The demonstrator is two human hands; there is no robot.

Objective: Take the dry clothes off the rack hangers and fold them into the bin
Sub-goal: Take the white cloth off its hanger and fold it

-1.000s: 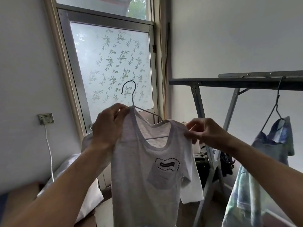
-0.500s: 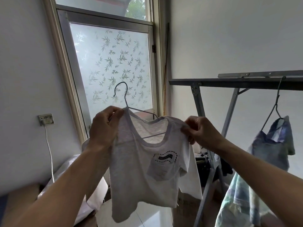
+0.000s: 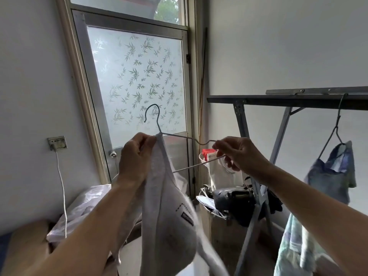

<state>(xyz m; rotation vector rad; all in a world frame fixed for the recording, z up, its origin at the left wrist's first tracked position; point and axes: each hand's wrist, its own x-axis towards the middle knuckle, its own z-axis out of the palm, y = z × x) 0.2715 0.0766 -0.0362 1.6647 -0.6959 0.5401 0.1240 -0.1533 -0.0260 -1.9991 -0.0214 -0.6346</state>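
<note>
From the head camera, the left hand (image 3: 135, 156) pinches the pale grey T-shirt (image 3: 169, 222) at its shoulder, the shirt hanging straight down below it; the right hand (image 3: 237, 154) grips the bared end of the wire hanger (image 3: 179, 137), whose long axis runs between both hands. 1 shoulder looks still hooked. The bin isn't identifiable.
</note>
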